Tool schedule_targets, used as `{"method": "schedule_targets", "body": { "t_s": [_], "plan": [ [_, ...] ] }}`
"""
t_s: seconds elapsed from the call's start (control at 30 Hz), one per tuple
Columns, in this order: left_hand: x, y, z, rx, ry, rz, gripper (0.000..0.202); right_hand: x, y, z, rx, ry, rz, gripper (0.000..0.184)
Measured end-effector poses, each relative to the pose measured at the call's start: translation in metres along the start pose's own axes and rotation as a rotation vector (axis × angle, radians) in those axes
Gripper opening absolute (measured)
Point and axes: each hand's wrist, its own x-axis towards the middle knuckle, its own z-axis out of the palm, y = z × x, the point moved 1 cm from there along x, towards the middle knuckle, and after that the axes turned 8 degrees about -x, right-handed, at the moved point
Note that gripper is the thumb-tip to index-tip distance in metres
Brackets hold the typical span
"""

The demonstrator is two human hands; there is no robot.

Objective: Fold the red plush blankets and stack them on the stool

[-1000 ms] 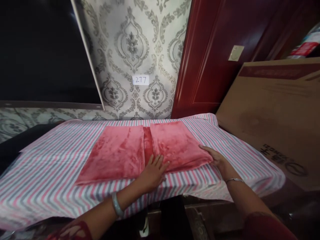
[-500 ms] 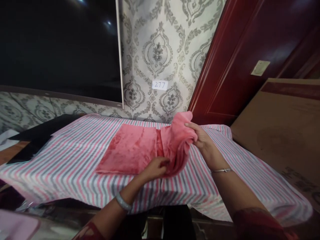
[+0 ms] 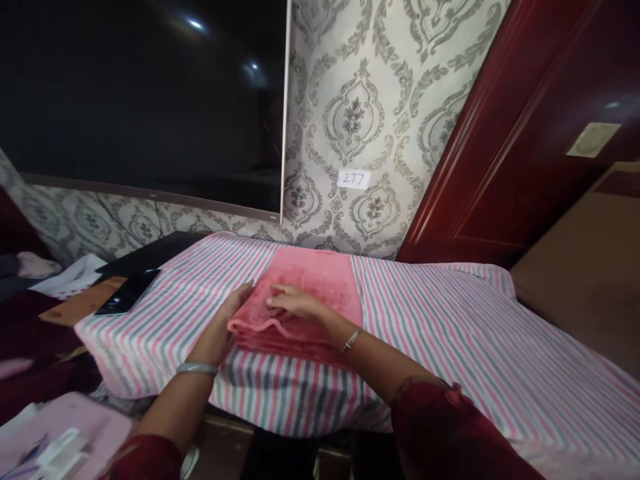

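A pink plush cloth [image 3: 320, 283], folded into a thick rectangular stack, lies on a striped cloth. Its layered near edge shows a wavy top fold. Along its left side rests my left hand [image 3: 227, 317], fingers stretched out and touching the edge. My right hand [image 3: 297, 307] lies on top of the stack with its fingers apart, pressing on the surface; part of its fingers is hard to make out. Neither hand grips the fabric.
The pink, grey and white striped cloth [image 3: 425, 320] covers the table. A dark flat device [image 3: 127, 293] lies at its left end. A large screen [image 3: 150, 100] hangs behind. At the right stand a dark red door [image 3: 525, 133] and a cardboard box [image 3: 580, 260].
The right part of the pink cloth, lifted before in my right hand, now lies folded over onto the left part. My right hand has let go and rests on top; my left moved to the left edge.
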Motion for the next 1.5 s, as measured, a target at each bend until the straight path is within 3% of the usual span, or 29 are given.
{"method": "schedule_targets", "body": {
  "t_s": [0.1,0.2,0.3,0.4,0.47,0.57,0.67,0.83,1.0,1.1,1.2,1.3,1.4,1.5],
  "plan": [
    [0.001,0.0,-0.002,0.008,-0.086,-0.08,0.039,-0.014,0.016,-0.02,0.037,0.086,0.058,0.044],
    [0.005,0.009,0.002,0.074,-0.12,-0.149,0.043,-0.038,0.032,-0.066,0.011,0.297,0.036,0.04],
    [0.006,0.016,0.003,0.129,-0.096,-0.113,0.056,-0.071,0.058,-0.114,-0.145,0.557,0.036,0.049],
    [0.003,0.016,0.004,0.135,-0.114,-0.065,0.071,-0.105,0.09,-0.139,-0.338,0.783,0.123,0.062],
    [0.001,0.013,0.004,0.127,-0.106,-0.029,0.075,-0.124,0.106,-0.139,-0.33,0.808,0.238,0.07],
    [0.0,0.008,0.004,0.115,-0.096,0.012,0.073,-0.139,0.116,-0.127,-0.172,0.656,0.416,0.07],
    [0.003,0.001,-0.001,0.188,-0.073,-0.063,0.075,-0.142,0.111,-0.116,-0.082,0.508,0.478,0.064],
    [0.005,0.001,-0.012,0.355,0.155,0.019,0.087,-0.134,0.1,-0.109,0.061,0.512,0.366,0.059],
    [0.004,0.004,-0.002,0.392,0.252,-0.071,0.074,-0.124,0.1,-0.094,0.173,0.55,0.193,0.066],
    [-0.003,0.006,0.011,0.204,0.255,-0.195,0.054,-0.12,0.1,-0.091,0.188,0.554,0.182,0.067],
    [-0.017,0.002,0.034,0.054,0.191,-0.274,0.03,-0.121,0.091,-0.114,0.126,0.56,0.176,0.067],
    [-0.042,-0.02,0.073,-0.008,0.134,-0.187,0.032,-0.136,0.073,-0.169,-0.024,0.596,0.184,0.074],
    [-0.076,-0.065,0.126,-0.198,0.012,-0.103,0.056,-0.163,0.06,-0.234,-0.219,0.627,0.26,0.077],
    [-0.105,-0.114,0.168,-0.396,-0.073,-0.222,0.062,-0.195,0.06,-0.27,-0.408,0.744,0.33,0.061]
  ]
}}
